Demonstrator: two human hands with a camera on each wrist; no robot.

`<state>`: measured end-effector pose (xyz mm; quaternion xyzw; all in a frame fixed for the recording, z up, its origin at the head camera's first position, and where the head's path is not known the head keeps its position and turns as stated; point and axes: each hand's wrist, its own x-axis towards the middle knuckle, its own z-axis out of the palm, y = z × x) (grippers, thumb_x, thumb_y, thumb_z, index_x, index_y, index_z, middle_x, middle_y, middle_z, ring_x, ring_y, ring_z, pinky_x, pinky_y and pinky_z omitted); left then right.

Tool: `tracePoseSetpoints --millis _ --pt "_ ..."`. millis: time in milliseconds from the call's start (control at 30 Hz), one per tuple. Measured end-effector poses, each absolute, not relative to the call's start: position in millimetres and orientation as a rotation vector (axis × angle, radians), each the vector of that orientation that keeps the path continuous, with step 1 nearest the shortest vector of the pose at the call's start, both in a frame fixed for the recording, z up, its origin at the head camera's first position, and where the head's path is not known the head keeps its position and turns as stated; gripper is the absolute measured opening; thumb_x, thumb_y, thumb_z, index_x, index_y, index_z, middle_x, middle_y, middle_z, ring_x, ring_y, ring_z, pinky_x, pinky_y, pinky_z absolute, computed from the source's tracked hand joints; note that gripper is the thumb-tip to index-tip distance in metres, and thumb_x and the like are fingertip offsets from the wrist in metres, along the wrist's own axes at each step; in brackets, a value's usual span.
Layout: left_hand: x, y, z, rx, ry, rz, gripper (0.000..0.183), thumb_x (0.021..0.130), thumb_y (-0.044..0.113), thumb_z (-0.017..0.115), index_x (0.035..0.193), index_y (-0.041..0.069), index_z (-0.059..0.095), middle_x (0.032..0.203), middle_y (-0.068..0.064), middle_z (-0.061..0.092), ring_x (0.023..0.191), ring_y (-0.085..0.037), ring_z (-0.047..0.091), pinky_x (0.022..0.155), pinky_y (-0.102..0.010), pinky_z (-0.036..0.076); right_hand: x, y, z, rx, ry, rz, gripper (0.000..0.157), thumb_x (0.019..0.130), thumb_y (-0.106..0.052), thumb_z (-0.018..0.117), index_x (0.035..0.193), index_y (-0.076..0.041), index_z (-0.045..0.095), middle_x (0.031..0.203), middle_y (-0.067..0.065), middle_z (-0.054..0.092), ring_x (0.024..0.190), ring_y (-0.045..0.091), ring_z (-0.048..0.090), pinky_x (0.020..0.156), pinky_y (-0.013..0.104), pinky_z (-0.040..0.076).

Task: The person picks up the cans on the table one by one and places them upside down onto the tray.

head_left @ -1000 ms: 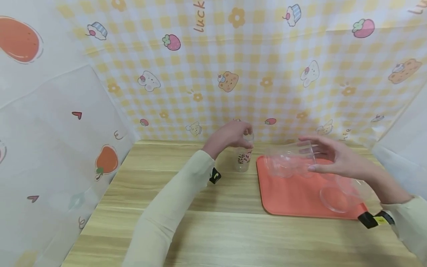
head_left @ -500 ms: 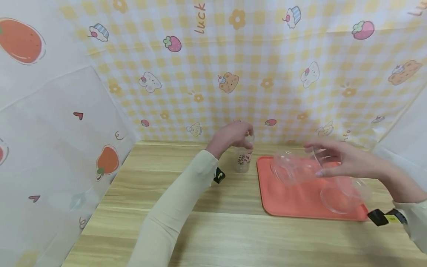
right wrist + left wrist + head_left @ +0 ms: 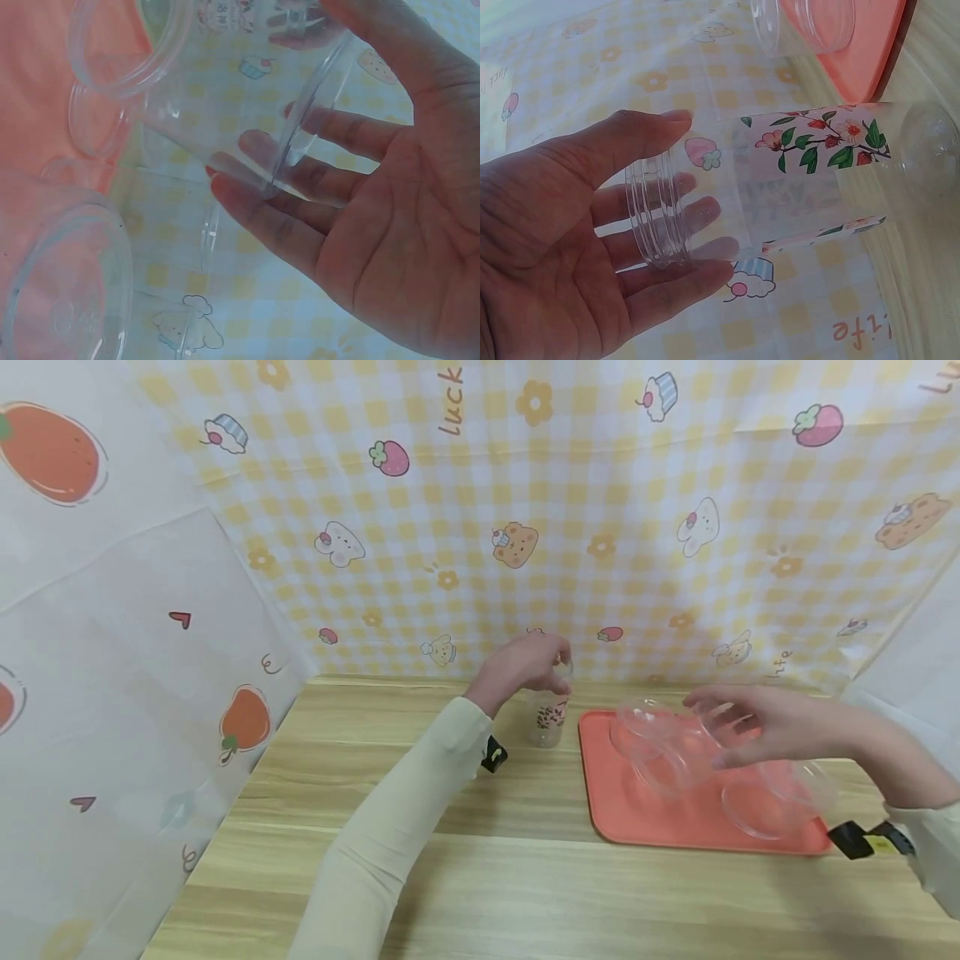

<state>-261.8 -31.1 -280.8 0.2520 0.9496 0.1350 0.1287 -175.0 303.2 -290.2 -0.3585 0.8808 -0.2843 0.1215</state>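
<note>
My left hand [image 3: 521, 668] grips a clear plastic bottle [image 3: 817, 150] by its threaded neck, thumb on one side and fingers on the other. The bottle has a pink floral print and stands upright on the table in the head view. My right hand [image 3: 787, 722] is over the orange-red tray [image 3: 622, 818], its thumb and fingers around the rim of a clear plastic cup [image 3: 217, 112]. Through the cup's wall some fingertips [image 3: 259, 142] show. The cup lies tilted over the tray, its mouth toward my palm. More clear cups [image 3: 753, 814] lie on the tray beside it.
The wooden table [image 3: 570, 897] carries the tray on its right side. Behind it hangs a yellow checked cloth [image 3: 570, 485] with cartoon prints, and a white printed sheet [image 3: 127, 693] closes off the left. Black cameras [image 3: 851, 841] sit at both wrists.
My right hand has moved a little right and down, lowering the clear cup toward the tray. The cup has tilted among the others. My left hand stays on the bottle.
</note>
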Motion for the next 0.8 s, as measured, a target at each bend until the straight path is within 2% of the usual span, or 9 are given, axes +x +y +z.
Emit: tracePoseSetpoints --millis 167,400,667,800 --pt "-260.7 -31.2 -281.4 0.722 2.760 0.403 0.046 0.091 0.033 0.080 0.129 0.014 0.063 0.126 -0.004 0.063 0.104 -0.017 0.058 0.081 -0.030 0.053 -175.3 300.9 -291.3 -1.031 2.542 -0.767 0.064 0.082 -0.025 0.088 0.134 -0.009 0.053 0.124 0.007 0.064 0.106 0.022 0.067 0.079 0.033 0.060" --pt "-260.5 -31.6 -280.5 0.755 2.766 0.425 0.044 0.090 0.031 0.081 0.126 0.012 0.064 0.126 -0.006 0.063 0.104 -0.018 0.059 0.082 -0.031 0.053 -176.3 298.1 -290.8 -1.000 2.558 -0.702 0.062 0.082 -0.033 0.088 0.131 -0.014 0.055 0.123 0.005 0.063 0.107 0.021 0.065 0.077 0.033 0.060" --pt "-260.6 -31.5 -281.4 0.758 2.775 0.408 0.045 0.090 0.032 0.080 0.127 0.013 0.064 0.125 -0.003 0.063 0.105 -0.017 0.058 0.083 -0.030 0.052 -175.9 295.8 -291.6 -0.931 2.562 -0.601 0.066 0.081 -0.039 0.087 0.132 -0.012 0.056 0.126 0.007 0.062 0.109 0.028 0.063 0.080 0.036 0.058" --pt "-261.6 -31.5 -282.1 0.764 2.777 0.407 0.044 0.090 0.032 0.081 0.126 0.012 0.064 0.125 -0.003 0.063 0.106 -0.017 0.058 0.084 -0.030 0.051 -177.3 295.3 -293.7 -0.941 2.565 -0.551 0.071 0.080 -0.039 0.088 0.134 -0.005 0.056 0.128 0.009 0.061 0.108 0.031 0.063 0.081 0.042 0.058"
